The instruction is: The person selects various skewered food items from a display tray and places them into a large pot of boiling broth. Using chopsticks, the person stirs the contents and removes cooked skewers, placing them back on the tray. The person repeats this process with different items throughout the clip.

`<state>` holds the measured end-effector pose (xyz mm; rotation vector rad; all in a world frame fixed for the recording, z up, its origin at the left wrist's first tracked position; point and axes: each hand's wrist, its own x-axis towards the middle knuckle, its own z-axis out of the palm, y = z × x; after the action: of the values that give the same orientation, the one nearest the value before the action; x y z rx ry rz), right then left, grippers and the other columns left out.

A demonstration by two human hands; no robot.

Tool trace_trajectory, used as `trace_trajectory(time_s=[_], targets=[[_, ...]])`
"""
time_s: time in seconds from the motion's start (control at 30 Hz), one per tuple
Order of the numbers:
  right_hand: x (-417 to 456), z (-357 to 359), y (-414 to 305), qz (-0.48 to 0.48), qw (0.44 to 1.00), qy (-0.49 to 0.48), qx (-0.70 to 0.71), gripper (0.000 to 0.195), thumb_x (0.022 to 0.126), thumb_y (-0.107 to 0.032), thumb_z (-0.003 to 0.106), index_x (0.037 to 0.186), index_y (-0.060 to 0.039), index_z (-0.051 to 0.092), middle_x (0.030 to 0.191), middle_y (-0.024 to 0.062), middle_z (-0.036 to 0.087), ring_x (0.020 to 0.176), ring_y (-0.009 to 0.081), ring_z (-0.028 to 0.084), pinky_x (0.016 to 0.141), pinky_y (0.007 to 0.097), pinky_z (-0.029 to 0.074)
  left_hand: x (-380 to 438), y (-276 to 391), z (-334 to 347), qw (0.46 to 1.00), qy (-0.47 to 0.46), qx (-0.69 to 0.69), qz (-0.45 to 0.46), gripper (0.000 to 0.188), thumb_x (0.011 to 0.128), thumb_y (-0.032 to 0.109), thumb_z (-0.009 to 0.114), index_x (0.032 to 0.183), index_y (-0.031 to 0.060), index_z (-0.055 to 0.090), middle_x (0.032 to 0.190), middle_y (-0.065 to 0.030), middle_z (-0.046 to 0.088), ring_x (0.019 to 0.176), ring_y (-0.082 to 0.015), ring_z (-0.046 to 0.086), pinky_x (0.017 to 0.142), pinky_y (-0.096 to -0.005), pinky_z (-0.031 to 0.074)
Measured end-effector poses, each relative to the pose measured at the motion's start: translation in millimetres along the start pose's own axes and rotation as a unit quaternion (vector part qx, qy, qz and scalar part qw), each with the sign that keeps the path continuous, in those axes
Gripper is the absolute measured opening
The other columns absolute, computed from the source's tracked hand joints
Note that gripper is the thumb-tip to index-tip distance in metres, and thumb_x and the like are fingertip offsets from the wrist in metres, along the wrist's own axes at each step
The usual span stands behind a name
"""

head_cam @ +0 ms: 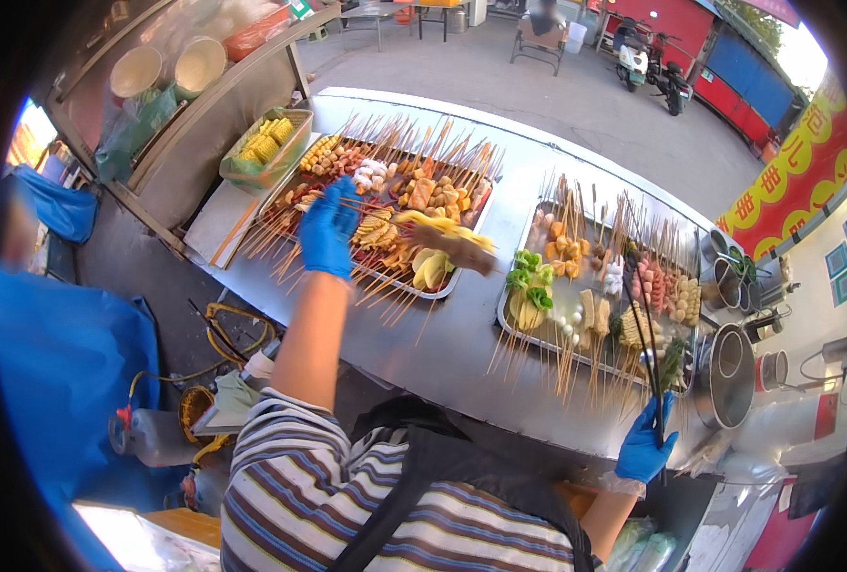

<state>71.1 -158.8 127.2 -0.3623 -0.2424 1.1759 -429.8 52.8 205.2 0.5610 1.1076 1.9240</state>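
Note:
My left hand [330, 230], in a blue glove, grips the sticks of a few skewers above the left metal tray [395, 283]. Those skewers carry yellow food and a brown piece [455, 247], blurred at the edges. Corn, mushroom, sausage and potato-like slices on sticks fill the tray below. My right hand [646, 442], gloved in blue too, is closed around long black chopsticks [650, 357] near the counter's front right edge. Their tips lie over the right metal tray [503, 323], which holds skewers of greens, eggs, fish balls, pink sausage and noodles, with some broth.
A green-lined basket [280, 168] of corn stands at the counter's back left, beside a metal cabinet [252, 86]. Steel pots [727, 375] line the right end. Gas hoses and a plastic jug [155, 436] are low on the left. Past the counter are parked scooters [652, 68].

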Motion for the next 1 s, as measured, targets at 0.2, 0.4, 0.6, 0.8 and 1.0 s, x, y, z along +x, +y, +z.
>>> trace_trajectory(time_s=[0.2,0.4,0.6,0.8,1.0], targets=[[10.7,56.7,55.3,-0.021,0.974,0.032,-0.222,0.050,0.094,-0.035,0.038,0.128,0.0014,0.042,0.125,0.0165,0.051,0.110,0.0230,0.053,0.082,0.0251,0.047,68.2,61.7,-35.0,0.991,0.017,0.034,0.130,0.028,0.086,0.021,0.059,0.108,0.0029,0.061,0.105,-0.0074,0.064,0.091,-0.0131,0.061,0.075,-0.0227,0.048],[60.8,136.1,198.0,0.013,0.944,-0.051,-0.326,0.039,0.093,-0.031,0.042,0.116,-0.0035,0.056,0.120,0.0105,0.056,0.106,0.0222,0.056,0.080,0.0275,0.044,153.5,83.8,-53.7,0.987,-0.003,0.053,0.150,0.023,0.086,0.015,0.059,0.103,0.0015,0.063,0.101,-0.0096,0.065,0.086,-0.0140,0.064,0.073,-0.0231,0.050],[118.0,239.9,376.4,0.053,0.862,-0.191,-0.466,0.023,0.091,-0.017,0.052,0.108,-0.0036,0.061,0.109,0.0052,0.062,0.098,0.0127,0.056,0.082,0.0273,0.044,244.3,76.4,-70.8,0.987,-0.061,0.079,0.127,0.024,0.085,0.013,0.060,0.103,-0.0021,0.062,0.099,-0.0120,0.065,0.081,-0.0143,0.064,0.067,-0.0207,0.052],[144.5,249.0,476.9,0.039,0.803,-0.329,-0.496,0.024,0.091,-0.006,0.048,0.112,0.0014,0.054,0.114,0.0096,0.054,0.105,0.0169,0.053,0.093,0.0271,0.040,296.9,58.1,-59.4,0.987,-0.077,0.104,0.099,0.022,0.085,0.014,0.061,0.100,-0.0006,0.064,0.097,-0.0094,0.066,0.082,-0.0133,0.064,0.067,-0.0192,0.051],[133.4,253.5,518.2,0.358,0.874,-0.097,-0.315,0.060,0.085,-0.019,0.061,0.135,-0.0030,0.032,0.094,0.0028,0.055,0.085,0.0070,0.051,0.074,0.0196,0.041,331.3,49.8,-54.2,0.981,-0.086,0.119,0.123,0.020,0.084,0.012,0.060,0.099,-0.0015,0.064,0.095,-0.0119,0.066,0.080,-0.0171,0.064,0.068,-0.0233,0.053]])
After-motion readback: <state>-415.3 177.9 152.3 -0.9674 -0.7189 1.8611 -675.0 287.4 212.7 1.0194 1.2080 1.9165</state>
